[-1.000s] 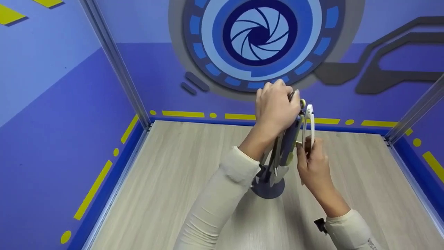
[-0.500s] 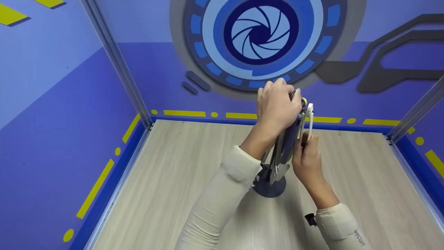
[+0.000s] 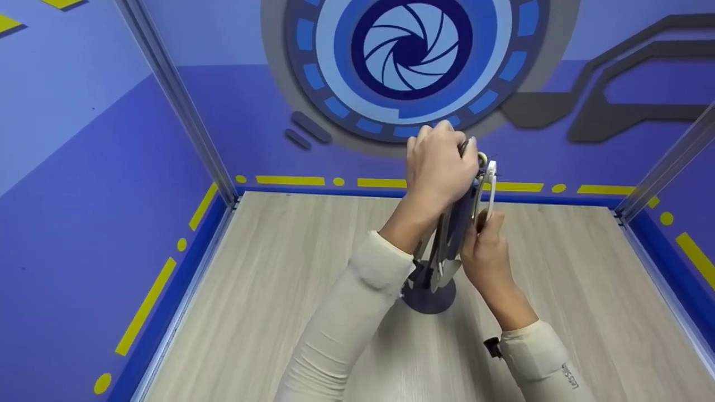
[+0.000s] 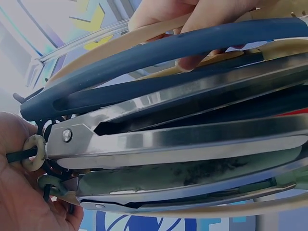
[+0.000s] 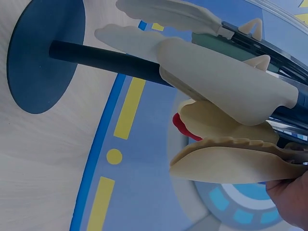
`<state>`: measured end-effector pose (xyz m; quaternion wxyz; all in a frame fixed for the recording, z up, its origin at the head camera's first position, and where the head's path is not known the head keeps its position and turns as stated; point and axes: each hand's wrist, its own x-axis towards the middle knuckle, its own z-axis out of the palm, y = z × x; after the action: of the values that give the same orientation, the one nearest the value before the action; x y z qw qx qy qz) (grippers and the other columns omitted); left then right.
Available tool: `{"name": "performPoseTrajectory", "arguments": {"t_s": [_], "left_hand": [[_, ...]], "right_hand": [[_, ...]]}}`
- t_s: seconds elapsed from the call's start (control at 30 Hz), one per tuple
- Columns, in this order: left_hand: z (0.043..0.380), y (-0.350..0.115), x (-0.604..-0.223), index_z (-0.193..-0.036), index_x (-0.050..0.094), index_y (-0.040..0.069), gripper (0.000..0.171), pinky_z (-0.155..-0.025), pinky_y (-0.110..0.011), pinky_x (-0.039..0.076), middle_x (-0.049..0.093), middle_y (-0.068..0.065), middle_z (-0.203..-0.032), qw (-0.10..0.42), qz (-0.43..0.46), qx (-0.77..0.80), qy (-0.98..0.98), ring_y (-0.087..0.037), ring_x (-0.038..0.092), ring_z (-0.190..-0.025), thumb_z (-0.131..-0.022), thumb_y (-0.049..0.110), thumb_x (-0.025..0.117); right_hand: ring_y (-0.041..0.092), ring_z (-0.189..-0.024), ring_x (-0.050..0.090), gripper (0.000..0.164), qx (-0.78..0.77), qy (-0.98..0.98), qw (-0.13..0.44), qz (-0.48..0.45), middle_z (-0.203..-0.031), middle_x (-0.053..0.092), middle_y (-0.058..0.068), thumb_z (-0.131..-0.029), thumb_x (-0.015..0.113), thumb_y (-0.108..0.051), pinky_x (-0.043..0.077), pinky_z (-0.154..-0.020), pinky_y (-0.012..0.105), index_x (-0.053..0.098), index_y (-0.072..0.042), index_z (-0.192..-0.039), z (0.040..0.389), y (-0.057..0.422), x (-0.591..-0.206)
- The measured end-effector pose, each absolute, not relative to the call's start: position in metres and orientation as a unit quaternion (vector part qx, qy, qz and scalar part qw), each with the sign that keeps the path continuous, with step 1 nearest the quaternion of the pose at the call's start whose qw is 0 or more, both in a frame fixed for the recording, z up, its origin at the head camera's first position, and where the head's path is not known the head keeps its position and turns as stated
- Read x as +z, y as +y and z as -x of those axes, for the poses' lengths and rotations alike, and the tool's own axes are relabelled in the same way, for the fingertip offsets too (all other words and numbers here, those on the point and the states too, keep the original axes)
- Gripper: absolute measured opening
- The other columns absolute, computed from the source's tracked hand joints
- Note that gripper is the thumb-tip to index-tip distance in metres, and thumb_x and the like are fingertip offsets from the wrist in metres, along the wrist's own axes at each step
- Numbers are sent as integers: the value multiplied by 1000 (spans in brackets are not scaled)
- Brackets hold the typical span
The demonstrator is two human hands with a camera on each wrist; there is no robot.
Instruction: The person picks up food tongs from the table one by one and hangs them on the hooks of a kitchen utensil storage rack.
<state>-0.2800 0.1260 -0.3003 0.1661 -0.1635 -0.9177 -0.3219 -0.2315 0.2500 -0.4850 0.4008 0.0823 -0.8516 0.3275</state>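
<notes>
A dark stand with a round base (image 3: 429, 298) stands upright on the table, and several kitchen tongs (image 4: 159, 134) hang around its post. My left hand (image 3: 440, 164) grips the top of the stand from above, its fingers curled over it. Beside the stand, on its right, my right hand (image 3: 487, 254) holds cream-coloured tongs (image 3: 492, 184) by their arms. The right wrist view shows the cream tips of these tongs (image 5: 231, 163) pointing toward the base. Whether their top end sits on a hook is hard to tell.
The wood-grain table (image 3: 268, 312) surrounds the stand. A blue printed wall (image 3: 346, 106) rises behind it, and metal corner posts (image 3: 184, 111) join the side walls. Pale and green tong heads (image 5: 226, 79) crowd together close to the post.
My right hand has moved left, closer to the stand, with the cream tongs in it. The tongs look narrower from the head. My left hand keeps its place on the stand's top.
</notes>
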Motion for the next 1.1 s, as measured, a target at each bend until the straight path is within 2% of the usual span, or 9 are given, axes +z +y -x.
{"name": "performPoseTrajectory", "arguments": {"t_s": [0.27,0.47,0.6,1.1], "left_hand": [[281,125,-300,-76,68,23,38,-87,-28,38,62,8,-96,168,163,-327,-916,-14,53,-93,-110,37,55],[282,123,-303,-74,66,22,40,-86,-29,39,63,7,-95,184,166,-322,-914,-14,54,-92,-109,36,55],[282,122,-303,-72,66,22,40,-86,-29,40,63,7,-94,186,164,-322,-914,-14,55,-92,-109,35,56],[280,128,-301,-70,63,24,41,-85,-28,38,58,8,-91,179,163,-314,-918,-13,53,-90,-109,36,56]], "right_hand": [[33,-57,57,13,316,-856,402,-81,-77,48,17,-109,49,-1,48,-50,48,36,0,-114,233,248,-483],[32,-56,52,12,309,-850,418,-83,-78,46,17,-108,48,2,46,-50,49,38,3,-114,234,243,-482],[32,-54,53,12,304,-857,408,-80,-75,45,15,-109,47,0,46,-47,48,37,3,-114,234,241,-482],[29,-59,55,15,319,-851,411,-75,-77,51,15,-107,52,2,46,-51,46,41,2,-116,228,245,-490]]}}
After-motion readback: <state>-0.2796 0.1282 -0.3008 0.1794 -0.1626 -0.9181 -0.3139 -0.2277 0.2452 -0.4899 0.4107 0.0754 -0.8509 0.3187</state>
